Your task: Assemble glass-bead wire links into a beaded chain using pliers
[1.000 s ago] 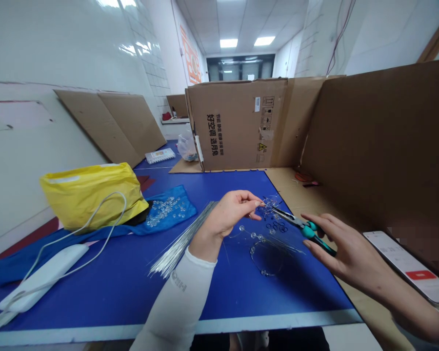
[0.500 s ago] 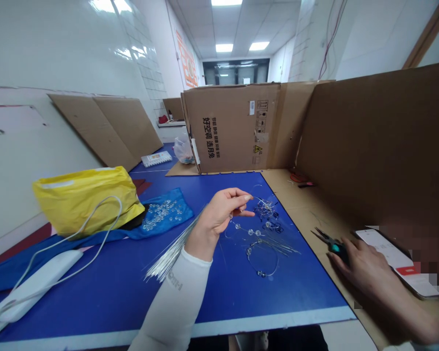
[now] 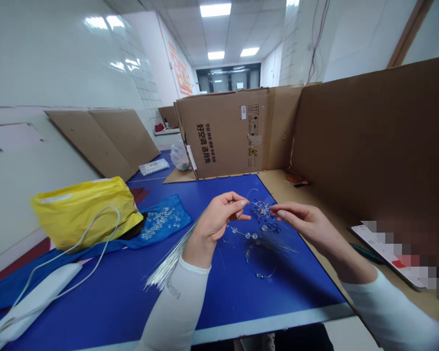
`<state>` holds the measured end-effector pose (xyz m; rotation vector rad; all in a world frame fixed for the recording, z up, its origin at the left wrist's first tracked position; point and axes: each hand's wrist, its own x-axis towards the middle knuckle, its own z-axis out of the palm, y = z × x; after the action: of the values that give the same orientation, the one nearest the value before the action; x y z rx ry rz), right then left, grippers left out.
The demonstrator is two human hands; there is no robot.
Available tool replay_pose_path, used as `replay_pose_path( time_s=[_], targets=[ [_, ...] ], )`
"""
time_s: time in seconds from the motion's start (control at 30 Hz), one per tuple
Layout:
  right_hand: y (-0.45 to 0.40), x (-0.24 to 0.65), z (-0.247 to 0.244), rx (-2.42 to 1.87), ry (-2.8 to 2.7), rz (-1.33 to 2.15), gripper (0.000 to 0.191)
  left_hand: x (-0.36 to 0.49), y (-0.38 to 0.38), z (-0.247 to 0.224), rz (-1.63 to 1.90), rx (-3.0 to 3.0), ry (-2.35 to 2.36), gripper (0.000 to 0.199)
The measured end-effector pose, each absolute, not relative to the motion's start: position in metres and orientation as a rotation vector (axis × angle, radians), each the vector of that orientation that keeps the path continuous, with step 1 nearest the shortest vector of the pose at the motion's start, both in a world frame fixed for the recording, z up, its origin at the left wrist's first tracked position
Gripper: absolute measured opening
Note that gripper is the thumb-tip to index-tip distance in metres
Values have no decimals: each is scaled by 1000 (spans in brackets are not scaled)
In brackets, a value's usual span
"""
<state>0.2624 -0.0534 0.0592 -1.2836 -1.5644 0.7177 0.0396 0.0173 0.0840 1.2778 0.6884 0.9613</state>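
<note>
My left hand [image 3: 223,214] is closed in a pinch on a thin wire strung with clear beads [image 3: 248,235], above the blue table. Facing it, my right hand [image 3: 300,219] has thumb and forefinger together; whatever lies between those fingertips is too small to make out. Behind and between the hands lies a tangle of small dark and clear pieces [image 3: 261,209]. A beaded wire ring [image 3: 260,276] rests on the table below them. Left of my left wrist is a bundle of straight silvery wires [image 3: 168,265].
Loose clear beads [image 3: 161,222] lie on a blue cloth beside a yellow bag [image 3: 88,209]. A white power strip [image 3: 40,297] sits front left. Cardboard [image 3: 227,136] walls the back and right. A phone-like device [image 3: 388,256] lies right.
My right hand has let go of the dark pliers at the right and moved left, close to my left hand. My left hand keeps its pinch. The view has shifted slightly.
</note>
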Motion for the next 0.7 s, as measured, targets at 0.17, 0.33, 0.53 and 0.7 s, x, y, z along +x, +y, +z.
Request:
replay_pose_path(
  time_s=[0.17,0.33,0.53,0.7],
  targets=[
    [-40,238,57,-1200,-1454,783,30,40,16,84,996,1281,684,24],
    [-35,230,59,-1172,-1384,761,29,45,16,80,992,1286,670,24],
    [-30,223,66,-1167,-1403,763,27,50,14,78,993,1296,668,27],
    [-27,221,72,-1075,-1332,935,31,51,15,78,959,1278,639,29]
  ],
)
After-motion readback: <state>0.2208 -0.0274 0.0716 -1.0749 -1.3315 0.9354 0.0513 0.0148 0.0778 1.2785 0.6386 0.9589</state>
